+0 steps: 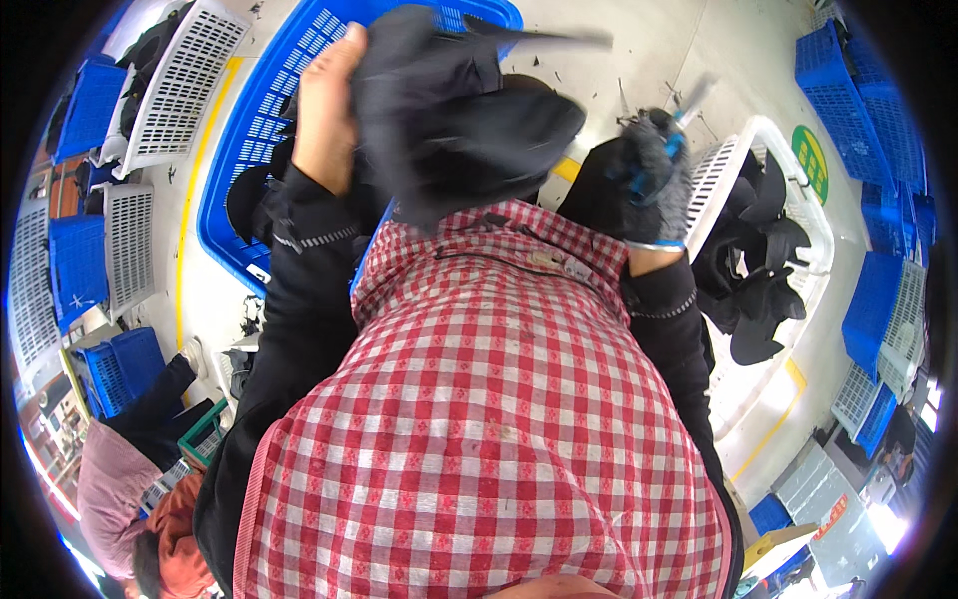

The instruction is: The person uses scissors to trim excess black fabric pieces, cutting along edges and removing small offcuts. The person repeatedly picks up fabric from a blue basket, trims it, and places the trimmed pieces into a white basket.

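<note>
My bare left hand [327, 115] is closed on the edge of a floppy black fabric piece [449, 130], which is smeared by motion. It hangs above a large blue basket [235, 165] that has more black pieces inside. On my right hand [654, 190] is a grey glove, and its fingers are wrapped round a small blue-handled tool [691, 100] with a pale, blurred tip. The tool's exact kind does not show. Dark cloth lies beside the glove, just above my red-and-white checked apron [489, 399].
A white basket [823, 245] with several curved black pieces [763, 309] stands to the right. Stacked white crates [185, 85] and blue crates line both sides. Black scraps litter the pale floor, which has yellow lines. People in pink [110, 489] and orange [185, 529] are at lower left.
</note>
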`<state>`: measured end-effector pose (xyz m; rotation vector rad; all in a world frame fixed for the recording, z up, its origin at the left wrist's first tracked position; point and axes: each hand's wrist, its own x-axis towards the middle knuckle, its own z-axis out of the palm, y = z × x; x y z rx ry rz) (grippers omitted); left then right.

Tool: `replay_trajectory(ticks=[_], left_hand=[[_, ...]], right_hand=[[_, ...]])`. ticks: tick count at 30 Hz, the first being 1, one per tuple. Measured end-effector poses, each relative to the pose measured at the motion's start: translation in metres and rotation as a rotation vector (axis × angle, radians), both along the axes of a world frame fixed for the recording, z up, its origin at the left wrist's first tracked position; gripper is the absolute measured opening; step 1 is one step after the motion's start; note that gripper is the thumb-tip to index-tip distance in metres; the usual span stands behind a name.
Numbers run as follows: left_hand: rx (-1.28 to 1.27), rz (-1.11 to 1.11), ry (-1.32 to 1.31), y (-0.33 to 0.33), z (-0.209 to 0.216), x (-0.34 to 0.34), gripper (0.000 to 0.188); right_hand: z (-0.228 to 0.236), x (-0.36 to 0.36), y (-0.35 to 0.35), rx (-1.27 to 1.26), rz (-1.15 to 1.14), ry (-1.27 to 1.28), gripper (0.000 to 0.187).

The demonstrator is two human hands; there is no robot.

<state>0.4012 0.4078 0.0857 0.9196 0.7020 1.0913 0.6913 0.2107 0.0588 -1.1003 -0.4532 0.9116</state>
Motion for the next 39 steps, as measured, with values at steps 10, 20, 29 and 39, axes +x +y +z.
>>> replay_trajectory(ticks=[10, 20, 29, 39], left_hand=[[-0.269, -0.307, -0.580, -0.066, -0.053, 0.080, 0.038], [-0.640, -0.568, -0.729, -0.133, -0.070, 0.185, 0.041], [-0.363, -0.948, -0.389, -0.106, -0.078, 0.154, 0.038], [-0.720, -0.958, -0.590, -0.108, -0.065, 0.167, 0.041]], right_hand=[[0.021, -0.023, -0.017, 0.047, 0.186, -0.158, 0.066], [0.046, -0.036, -0.024, -0.056, 0.157, -0.420, 0.051], [0.043, -0.034, -0.022, -0.055, 0.117, -0.597, 0.037], [0.042, -0.039, -0.025, -0.054, 0.054, -0.627, 0.027]])
